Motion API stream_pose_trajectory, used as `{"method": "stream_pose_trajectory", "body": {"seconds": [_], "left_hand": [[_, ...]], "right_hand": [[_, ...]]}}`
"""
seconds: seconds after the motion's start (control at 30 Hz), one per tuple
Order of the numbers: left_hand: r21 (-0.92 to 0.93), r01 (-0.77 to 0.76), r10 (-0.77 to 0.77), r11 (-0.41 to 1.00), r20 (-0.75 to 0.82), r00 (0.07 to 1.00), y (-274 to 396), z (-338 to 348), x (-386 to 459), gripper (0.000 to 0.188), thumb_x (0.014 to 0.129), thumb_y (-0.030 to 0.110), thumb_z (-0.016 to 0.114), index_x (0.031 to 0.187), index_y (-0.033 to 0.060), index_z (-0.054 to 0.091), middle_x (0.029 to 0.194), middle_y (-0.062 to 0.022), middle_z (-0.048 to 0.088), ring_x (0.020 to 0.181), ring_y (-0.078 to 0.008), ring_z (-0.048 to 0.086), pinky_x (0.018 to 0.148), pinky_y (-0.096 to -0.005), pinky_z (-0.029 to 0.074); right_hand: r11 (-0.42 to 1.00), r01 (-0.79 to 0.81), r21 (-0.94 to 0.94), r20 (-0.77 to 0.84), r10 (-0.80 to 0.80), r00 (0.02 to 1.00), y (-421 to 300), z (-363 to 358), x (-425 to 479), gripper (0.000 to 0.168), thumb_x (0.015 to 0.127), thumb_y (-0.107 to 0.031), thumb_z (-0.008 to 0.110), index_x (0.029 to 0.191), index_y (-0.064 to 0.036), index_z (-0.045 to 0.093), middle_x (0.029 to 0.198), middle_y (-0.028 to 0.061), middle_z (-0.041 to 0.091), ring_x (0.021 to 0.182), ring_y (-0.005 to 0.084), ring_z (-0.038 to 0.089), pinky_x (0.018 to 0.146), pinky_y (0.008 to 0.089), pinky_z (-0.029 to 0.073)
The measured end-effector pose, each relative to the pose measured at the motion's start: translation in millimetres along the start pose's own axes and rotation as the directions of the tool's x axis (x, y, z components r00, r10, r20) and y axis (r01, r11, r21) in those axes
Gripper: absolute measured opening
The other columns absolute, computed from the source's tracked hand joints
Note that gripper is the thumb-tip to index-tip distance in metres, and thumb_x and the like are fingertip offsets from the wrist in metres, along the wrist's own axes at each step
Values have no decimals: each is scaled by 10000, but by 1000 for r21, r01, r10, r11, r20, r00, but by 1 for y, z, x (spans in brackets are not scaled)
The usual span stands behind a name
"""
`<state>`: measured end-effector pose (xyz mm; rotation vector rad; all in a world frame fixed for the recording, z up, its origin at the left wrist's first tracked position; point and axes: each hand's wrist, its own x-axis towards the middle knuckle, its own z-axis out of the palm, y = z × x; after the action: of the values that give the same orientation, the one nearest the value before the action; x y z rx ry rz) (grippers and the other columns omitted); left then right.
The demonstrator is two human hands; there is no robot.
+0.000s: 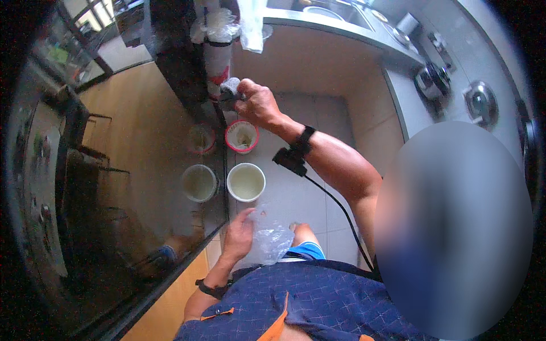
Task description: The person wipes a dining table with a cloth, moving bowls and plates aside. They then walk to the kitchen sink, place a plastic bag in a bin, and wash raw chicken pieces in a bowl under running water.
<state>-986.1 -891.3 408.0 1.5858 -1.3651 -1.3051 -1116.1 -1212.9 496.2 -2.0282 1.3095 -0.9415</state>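
Observation:
My right hand [259, 104] is closed on a small grey object [230, 85], perhaps a cloth or sponge; blur hides its exact kind. That object is beside a pale upright container [218, 59] with red marks, and whether they touch I cannot tell. A clear plastic bag [273, 238] hangs from my left hand [239, 236], low in front of my shirt. Between my hands, a white bucket [246, 182] with pale contents stands on the tiled floor. Behind it is a small bin [242, 136] with a red rim and some waste inside.
A tall glossy dark panel [140, 170] runs along my left and mirrors the buckets. Ahead and right is a counter [401, 98] with a sink [349, 15] and a metal cooker [431, 83]. White plastic bags [251, 25] hang at the top. A black cable [337, 204] trails from my right wrist strap.

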Motion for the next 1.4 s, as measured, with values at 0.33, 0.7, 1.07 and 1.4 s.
{"method": "stream_pose_trajectory", "body": {"seconds": [0.33,0.7,1.07,1.4], "left_hand": [[-64,12,-41,998,-474,879,19,55,-46,355,956,66,477,1280,-31,584,1134,-143,674,1074,-202,611,967,-351,473],[-176,11,-116,984,-599,792,220,201,9,320,968,59,560,1276,-28,574,1135,-60,637,1013,-139,584,917,-291,473],[-503,-259,50,825,-391,919,289,180,264,567,979,31,558,1491,-3,316,1133,-74,630,918,-86,580,820,-227,479],[-575,-301,244,761,-176,954,385,133,468,551,1001,116,573,1476,5,316,1290,-161,629,1075,-151,607,941,-282,481]], "right_hand": [[915,145,376,117,-203,972,-33,22,-35,99,827,-83,693,910,-44,654,753,161,598,684,227,566,680,385,499],[744,-333,579,638,-160,753,21,-224,-67,101,811,-102,620,882,-31,617,788,4,600,754,103,544,665,305,487],[904,-300,304,240,232,943,213,-434,89,163,892,-147,643,1000,-39,702,961,33,671,899,122,618,825,287,513],[864,-208,-458,-492,-52,869,351,-635,258,573,818,-255,706,1276,61,571,1230,208,623,1118,305,608,988,408,487]]}}
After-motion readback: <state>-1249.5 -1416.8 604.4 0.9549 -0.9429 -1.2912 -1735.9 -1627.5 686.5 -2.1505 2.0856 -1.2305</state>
